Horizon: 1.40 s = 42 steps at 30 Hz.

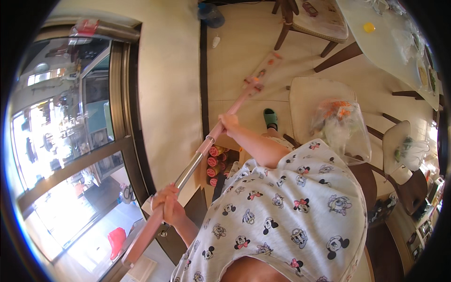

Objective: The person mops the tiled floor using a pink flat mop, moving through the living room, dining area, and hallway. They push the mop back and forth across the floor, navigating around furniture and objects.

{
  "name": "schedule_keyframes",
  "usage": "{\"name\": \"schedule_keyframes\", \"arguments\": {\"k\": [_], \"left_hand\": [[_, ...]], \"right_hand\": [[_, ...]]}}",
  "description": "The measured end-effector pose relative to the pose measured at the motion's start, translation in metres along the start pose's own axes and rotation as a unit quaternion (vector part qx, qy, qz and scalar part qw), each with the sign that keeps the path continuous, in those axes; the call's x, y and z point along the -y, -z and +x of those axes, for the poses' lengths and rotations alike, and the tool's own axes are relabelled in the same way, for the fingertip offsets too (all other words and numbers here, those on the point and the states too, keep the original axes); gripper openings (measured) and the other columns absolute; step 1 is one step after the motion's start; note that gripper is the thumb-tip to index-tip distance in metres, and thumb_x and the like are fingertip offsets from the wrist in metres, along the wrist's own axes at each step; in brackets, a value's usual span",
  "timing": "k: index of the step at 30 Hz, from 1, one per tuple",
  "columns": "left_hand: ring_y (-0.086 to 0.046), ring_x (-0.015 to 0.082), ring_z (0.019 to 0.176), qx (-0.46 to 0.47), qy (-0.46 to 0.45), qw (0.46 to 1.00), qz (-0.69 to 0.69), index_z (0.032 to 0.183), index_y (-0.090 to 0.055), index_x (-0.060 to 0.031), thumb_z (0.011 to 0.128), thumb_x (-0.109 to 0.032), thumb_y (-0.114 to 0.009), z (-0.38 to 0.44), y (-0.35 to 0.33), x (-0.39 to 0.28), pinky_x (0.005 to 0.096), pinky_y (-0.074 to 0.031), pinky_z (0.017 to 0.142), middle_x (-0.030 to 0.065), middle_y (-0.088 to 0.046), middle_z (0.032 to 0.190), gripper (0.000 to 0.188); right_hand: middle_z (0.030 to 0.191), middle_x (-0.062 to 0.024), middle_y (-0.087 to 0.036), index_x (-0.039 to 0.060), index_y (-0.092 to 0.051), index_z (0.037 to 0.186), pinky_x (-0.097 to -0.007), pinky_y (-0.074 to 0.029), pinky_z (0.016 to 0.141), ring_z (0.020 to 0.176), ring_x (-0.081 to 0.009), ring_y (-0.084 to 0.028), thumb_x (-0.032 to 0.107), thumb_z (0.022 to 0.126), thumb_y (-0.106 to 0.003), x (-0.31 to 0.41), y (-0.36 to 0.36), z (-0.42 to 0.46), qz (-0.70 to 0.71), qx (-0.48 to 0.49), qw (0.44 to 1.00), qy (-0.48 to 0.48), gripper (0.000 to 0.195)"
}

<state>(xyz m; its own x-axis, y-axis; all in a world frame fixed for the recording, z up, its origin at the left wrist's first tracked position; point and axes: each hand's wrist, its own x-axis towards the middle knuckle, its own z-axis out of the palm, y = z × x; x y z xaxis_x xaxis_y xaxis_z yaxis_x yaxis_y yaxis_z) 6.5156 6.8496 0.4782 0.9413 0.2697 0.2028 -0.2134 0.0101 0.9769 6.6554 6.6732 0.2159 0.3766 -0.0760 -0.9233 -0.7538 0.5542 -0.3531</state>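
Note:
Both of my hands are closed around the pole of a pink flat mop [192,169], which runs diagonally across the view. My left hand [169,204] grips the pink upper handle, just above a bare silver metal section. Farther down, my right hand [229,124] holds the pink lower tube. The long mop head [262,72] is on the tiled floor [243,116] and looks blurred; orange spots show on it. A foot in a green slipper [270,118] stands to the right of the pole.
A dark-framed glass door [134,155] and a wall [169,88] flank me at left. Beside me stands a box of red-capped containers [213,162]. A chair [303,105] bears a plastic bag [347,130]. Ahead are another chair [322,23], a table [380,46] and a blue water jug [213,16].

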Motion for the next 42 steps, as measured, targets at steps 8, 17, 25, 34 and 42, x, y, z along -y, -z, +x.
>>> {"name": "schedule_keyframes", "arguments": {"k": [8,17,25,34,42], "left_hand": [[-0.062,0.0149,0.085,-0.069,0.047,0.981,0.174,0.085,-0.064,0.0002,0.091,-0.011,-0.059,-0.031,0.009,0.011,0.0293,-0.049,0.082,0.0104,-0.066,0.090,0.014],[-0.059,0.0164,0.087,0.268,-0.098,0.953,0.102,0.115,-0.054,-0.0034,0.082,-0.013,-0.066,0.030,-0.065,0.031,0.0307,-0.048,0.076,0.0060,-0.059,0.108,0.036],[-0.059,0.0284,0.092,0.361,-0.067,0.919,0.145,0.108,-0.054,-0.0088,0.076,-0.019,-0.072,-0.048,-0.111,0.195,0.0387,-0.048,0.079,0.0104,-0.060,0.101,0.038],[-0.056,0.0321,0.085,0.264,-0.053,0.941,0.205,0.080,-0.053,-0.0075,0.077,-0.031,-0.074,-0.192,-0.153,0.154,0.0402,-0.046,0.072,0.0085,-0.057,0.084,0.032],[-0.062,0.0305,0.081,0.282,0.020,0.933,0.221,0.085,-0.066,-0.0078,0.076,-0.015,-0.070,-0.290,-0.214,0.083,0.0378,-0.048,0.070,0.0128,-0.065,0.085,0.012]], "right_hand": [[0.091,-0.0157,-0.058,0.0002,-0.055,0.098,-0.0442,-0.050,0.073,0.085,-0.0282,-0.058,0.025,0.076,-0.071,-0.049,-0.047,0.042,-0.077,0.171,0.980,0.073,0.037],[0.136,-0.0196,-0.040,-0.0020,-0.038,0.132,-0.0423,-0.037,0.100,0.127,-0.0285,-0.041,0.018,0.076,-0.078,0.021,0.020,-0.344,-0.169,0.414,0.495,0.745,0.073],[0.053,-0.0048,-0.047,0.0051,-0.042,0.065,-0.0334,-0.045,0.049,0.046,-0.0143,-0.046,0.008,0.096,-0.043,-0.069,0.139,-0.413,-0.093,0.252,0.571,0.776,0.031],[0.049,-0.0051,-0.043,0.0049,-0.039,0.063,-0.0323,-0.041,0.042,0.038,-0.0155,-0.041,0.003,0.091,-0.040,-0.115,0.250,-0.480,-0.094,0.201,0.577,0.786,0.029],[0.075,-0.0109,-0.056,0.0025,-0.051,0.089,-0.0378,-0.049,0.064,0.067,-0.0226,-0.057,0.033,0.090,-0.058,-0.085,0.389,-0.534,-0.110,0.334,0.592,0.725,0.032]]}}
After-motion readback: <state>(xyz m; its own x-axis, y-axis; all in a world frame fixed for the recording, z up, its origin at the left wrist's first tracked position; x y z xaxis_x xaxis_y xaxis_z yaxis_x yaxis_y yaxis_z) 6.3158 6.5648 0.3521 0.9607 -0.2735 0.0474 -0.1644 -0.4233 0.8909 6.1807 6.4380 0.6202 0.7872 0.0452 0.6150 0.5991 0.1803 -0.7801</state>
